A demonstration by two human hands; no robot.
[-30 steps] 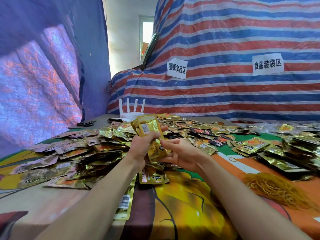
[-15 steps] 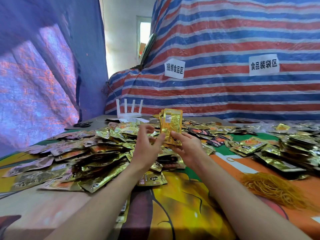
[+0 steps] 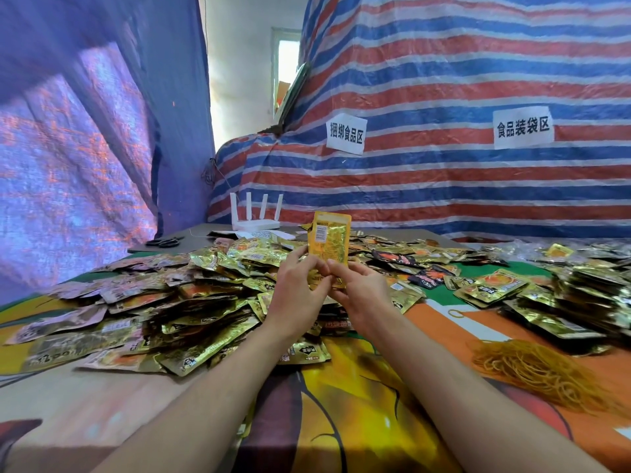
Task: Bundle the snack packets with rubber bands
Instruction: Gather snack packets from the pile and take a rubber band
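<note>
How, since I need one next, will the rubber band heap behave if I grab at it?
The rubber band heap is a dense tangle of thin loops, so probably several lift together. They look light and floppy, likely sagging and snagging.

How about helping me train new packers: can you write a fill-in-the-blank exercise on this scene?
1. The left hand and right hand grip a stack of gold ____.
2. The rubber bands are piled on the person's ____ side.
3. The white router has ____ antennas.
Missing words: packets; right; four.
</note>
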